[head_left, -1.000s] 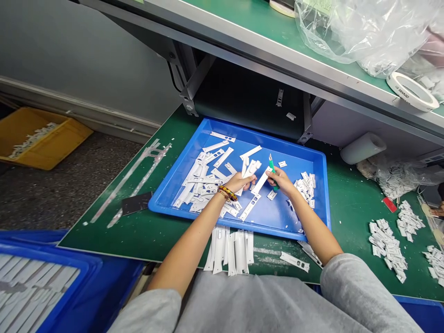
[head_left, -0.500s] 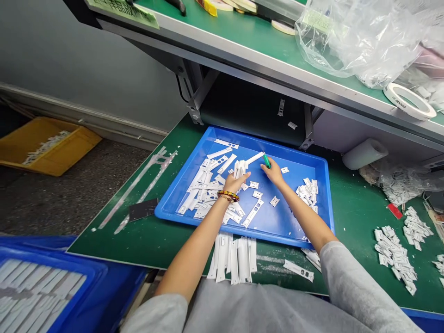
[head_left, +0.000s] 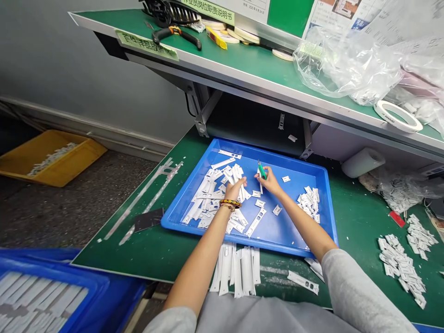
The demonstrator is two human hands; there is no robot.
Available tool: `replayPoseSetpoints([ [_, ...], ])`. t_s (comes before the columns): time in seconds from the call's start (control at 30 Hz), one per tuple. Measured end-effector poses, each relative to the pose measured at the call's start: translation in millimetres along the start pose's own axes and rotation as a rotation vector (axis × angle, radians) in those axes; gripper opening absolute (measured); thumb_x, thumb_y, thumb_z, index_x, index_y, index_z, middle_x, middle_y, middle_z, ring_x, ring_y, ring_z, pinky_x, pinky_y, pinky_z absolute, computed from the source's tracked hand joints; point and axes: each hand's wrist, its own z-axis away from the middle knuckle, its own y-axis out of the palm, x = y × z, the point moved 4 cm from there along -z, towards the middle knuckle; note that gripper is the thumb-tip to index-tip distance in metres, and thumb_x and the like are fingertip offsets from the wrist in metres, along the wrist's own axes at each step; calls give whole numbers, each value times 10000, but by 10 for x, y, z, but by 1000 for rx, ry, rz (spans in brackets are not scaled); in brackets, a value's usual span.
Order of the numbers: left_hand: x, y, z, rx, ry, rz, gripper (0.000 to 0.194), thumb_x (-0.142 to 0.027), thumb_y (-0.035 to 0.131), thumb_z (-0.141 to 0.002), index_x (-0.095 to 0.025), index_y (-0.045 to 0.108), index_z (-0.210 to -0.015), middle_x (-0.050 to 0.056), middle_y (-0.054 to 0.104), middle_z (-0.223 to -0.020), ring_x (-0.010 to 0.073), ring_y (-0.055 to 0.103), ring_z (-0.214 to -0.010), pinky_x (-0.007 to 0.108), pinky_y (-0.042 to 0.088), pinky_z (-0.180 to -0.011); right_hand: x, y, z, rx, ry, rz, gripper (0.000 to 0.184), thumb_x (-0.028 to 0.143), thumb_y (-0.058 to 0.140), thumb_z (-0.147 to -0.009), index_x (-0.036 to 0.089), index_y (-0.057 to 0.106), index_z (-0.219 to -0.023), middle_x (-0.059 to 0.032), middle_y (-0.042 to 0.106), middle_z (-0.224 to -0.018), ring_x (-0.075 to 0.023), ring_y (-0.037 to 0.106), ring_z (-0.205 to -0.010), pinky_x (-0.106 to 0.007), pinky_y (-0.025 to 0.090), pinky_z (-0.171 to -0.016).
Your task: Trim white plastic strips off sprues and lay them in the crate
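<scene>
My left hand (head_left: 236, 189) lies on a heap of white punched plastic strips (head_left: 208, 196) inside a blue tray (head_left: 270, 160). Strips rise above its fingers, and I cannot tell whether it grips any. Beaded bracelets (head_left: 229, 203) circle that wrist. My right hand (head_left: 269, 181) is shut on a green utility knife (head_left: 262, 171), whose handle points up and away. A thin white strip (head_left: 260, 182) stands just left of that hand. Several small white pieces (head_left: 308, 203) lie in a cluster at the tray's right side.
More white strips (head_left: 236, 273) lie on the green bench in front of the tray. White piles (head_left: 402, 268) sit to the right. A low shelf overhead holds pliers (head_left: 176, 36), a tape roll (head_left: 398, 116) and a plastic bag (head_left: 347, 64). Crates stand at lower left (head_left: 41, 296) and on the floor (head_left: 52, 159).
The head view has tilted up, showing more of the overhead shelf. My right hand has moved left with the knife, closer to my left hand.
</scene>
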Motion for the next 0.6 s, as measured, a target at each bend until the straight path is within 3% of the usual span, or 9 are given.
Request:
replayPoseSetpoints([
  [0.17, -66, 224, 108, 232, 0, 44, 450, -577, 724, -659, -151, 631, -774, -19, 549, -537, 129, 539, -488, 265, 446, -473, 244, -15, 331, 53, -107, -238, 394, 373, 562, -875, 226, 467, -1227, -36, 641, -978, -174, 588, -789, -280, 509, -687],
  [0.27, -144, 278, 230, 371, 33, 10, 455, -545, 767, -619, -154, 620, -799, -59, 491, -483, 97, 448, -415, 241, 370, -416, 424, -43, 520, -23, -185, -254, 378, 387, 518, -897, 214, 492, -1232, -64, 598, -1093, -201, 576, -982, -321, 495, -876],
  [0.33, -213, 272, 336, 430, 60, -33, 445, -524, 787, -583, -159, 608, -764, -69, 477, -466, 93, 425, -402, 241, 355, -410, 544, -80, 690, -61, -270, -218, 366, 375, 486, -913, 210, 508, -1239, -82, 558, -1150, -218, 531, -1095, -359, 426, -1008],
  [0.4, -298, 261, 488, 464, 94, -84, 419, -486, 814, -533, -170, 595, -701, -63, 495, -478, 101, 447, -426, 248, 383, -438, 645, -127, 912, -68, -334, -163, 360, 363, 460, -928, 211, 529, -1247, -93, 521, -1159, -228, 492, -1147, -383, 367, -1070],
  [0.5, -409, 261, 843, 453, 163, -160, 367, -362, 850, -458, -193, 609, -678, -31, 594, -577, 154, 560, -580, 279, 477, -573, 754, -208, 1325, -65, -334, -130, 355, 374, 412, -962, 222, 564, -1244, -96, 479, -1128, -236, 481, -1143, -390, 373, -1060],
  [0.6, -393, 192, 1307, 373, 231, -205, 264, -325, 750, -603, -226, 672, -835, 25, 693, -765, 218, 631, -780, 333, 523, -738, 843, -211, 1802, -12, -327, -168, 334, 417, 451, -954, 254, 609, -1198, -92, 471, -1120, -253, 498, -1123, -386, 413, -1011],
])
